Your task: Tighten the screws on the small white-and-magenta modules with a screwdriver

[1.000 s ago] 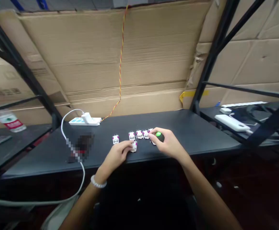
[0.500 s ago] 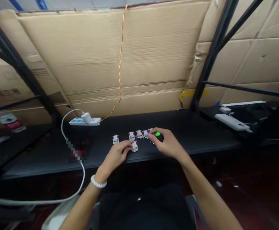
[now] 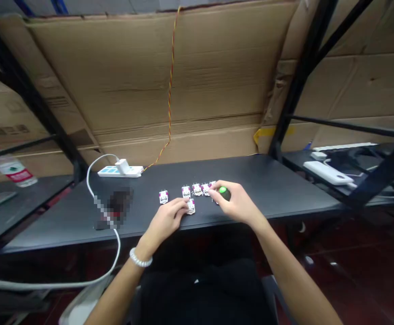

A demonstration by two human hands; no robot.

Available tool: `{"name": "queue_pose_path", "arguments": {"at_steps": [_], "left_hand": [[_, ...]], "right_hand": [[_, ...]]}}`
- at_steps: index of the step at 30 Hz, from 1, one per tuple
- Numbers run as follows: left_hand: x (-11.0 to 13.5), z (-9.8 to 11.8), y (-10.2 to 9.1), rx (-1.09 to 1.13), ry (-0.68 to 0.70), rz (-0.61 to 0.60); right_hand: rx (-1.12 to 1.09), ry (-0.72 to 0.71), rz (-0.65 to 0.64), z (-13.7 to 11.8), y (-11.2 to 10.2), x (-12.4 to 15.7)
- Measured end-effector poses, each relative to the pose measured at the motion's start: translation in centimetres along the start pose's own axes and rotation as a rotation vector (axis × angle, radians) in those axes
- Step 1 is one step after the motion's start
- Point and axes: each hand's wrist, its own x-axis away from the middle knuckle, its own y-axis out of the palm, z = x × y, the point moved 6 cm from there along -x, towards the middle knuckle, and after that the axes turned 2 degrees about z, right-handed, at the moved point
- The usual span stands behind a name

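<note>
My left hand (image 3: pixel 166 220) has its thumb and fingers closed on a small white-and-purple part (image 3: pixel 191 206) near the front of the black table. In my right hand (image 3: pixel 235 201) is a screwdriver (image 3: pixel 224 193) with a black handle and a green end; its shaft and tip are hidden. More white-and-purple parts stand behind my hands: one alone at the left (image 3: pixel 163 197), another part (image 3: pixel 186 192) just behind the held one, and a third part (image 3: pixel 197 189) beside it. A part (image 3: pixel 205 189) touches or nearly touches my right fingertips, and others there are partly covered.
A white power strip (image 3: pixel 120 171) with a plug lies at the table's back left. Its white cable (image 3: pixel 118 243) loops over the left front edge. A pixelated dark object (image 3: pixel 118 205) lies beside the cable. Black frame posts (image 3: pixel 289 97) flank the table (image 3: pixel 251 169), with cardboard (image 3: pixel 217 67) behind.
My left hand and the small part have shifted very slightly to the right. The right hand stays in place with the screwdriver. The picture's brightness has changed.
</note>
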Motion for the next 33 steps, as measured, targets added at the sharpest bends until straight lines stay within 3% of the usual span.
{"name": "queue_pose_path", "arguments": {"at_steps": [33], "left_hand": [[0.18,0.62,0.11,-0.046,-0.001,0.005]], "right_hand": [[-0.049,0.002,0.008,-0.13,-0.63,0.18]]}}
